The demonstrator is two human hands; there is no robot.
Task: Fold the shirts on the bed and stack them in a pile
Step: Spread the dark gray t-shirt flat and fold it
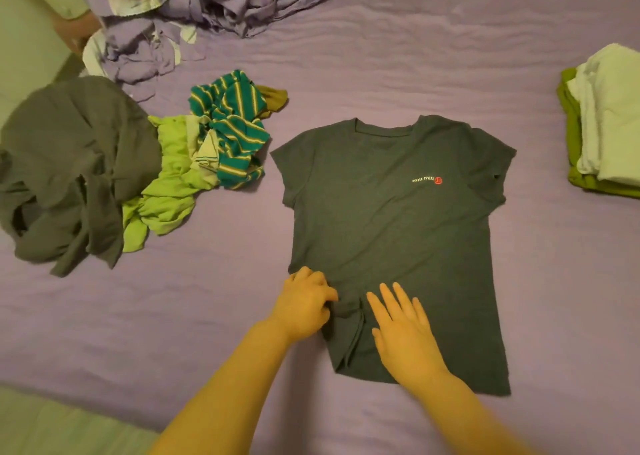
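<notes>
the bed (450, 56), covered in a wrinkled purple sheet, fills nearly the whole view. at its top left a rumpled purple and pale blanket heap (194, 8) runs out of the frame. lower on the left lies a crumpled dark grey garment (72, 174), touching a bunched lime green shirt (169, 191), with a teal striped shirt (232, 136) tangled against it just to the right.

in the middle, the dark grey t-shirt (388, 219) lies spread flat, front side up, its long axis running away from the person with a slight tilt: collar at the far end, hem at the near end. small lettering with a red dot sits on the chest. its lower left edge is gathered into a ridge of folds.

at the right edge a folded pile (602, 125), pale shirts over green ones, is cut off by the frame, so how many it holds cannot be told.

the right hand (405, 330) lies flat on the lower part of the t-shirt, fingers straight and spread. the left hand (304, 302) has its fingers curled, pinching the bunched fabric at the shirt's left side; its fingertips are hidden in the folds.
</notes>
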